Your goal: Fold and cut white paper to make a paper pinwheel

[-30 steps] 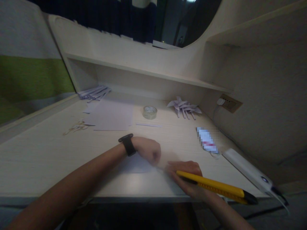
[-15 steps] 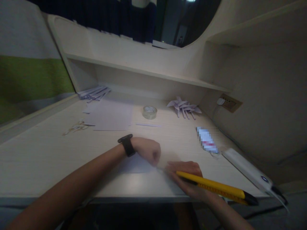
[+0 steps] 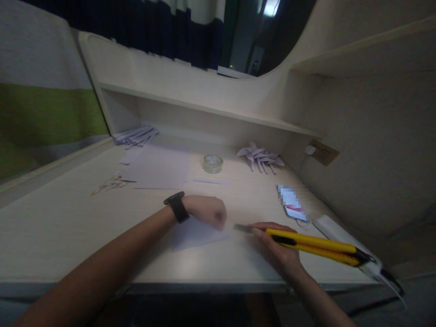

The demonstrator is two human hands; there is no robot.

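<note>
My left hand [image 3: 208,211], with a dark watch at its wrist, is closed and rests on a small sheet of white paper [image 3: 195,235] near the desk's front. Its fingertips are hidden beneath it. My right hand [image 3: 277,245] grips a yellow utility knife [image 3: 311,244]. The knife's metal blade sticks out to the left, a short way from my left hand and past the paper's right edge. Blade and paper appear apart.
Behind my hands lie a thin paper stick [image 3: 211,181], a roll of clear tape [image 3: 213,164] and large paper sheets [image 3: 158,165]. Paper pinwheels [image 3: 259,157] sit at the back right, near a phone [image 3: 292,203] and a white power strip [image 3: 327,227]. Rubber bands [image 3: 109,184] lie left.
My right hand has lifted the utility knife and drawn it right, away from my left hand. My left hand stays on the paper. The camera view has shifted slightly.
</note>
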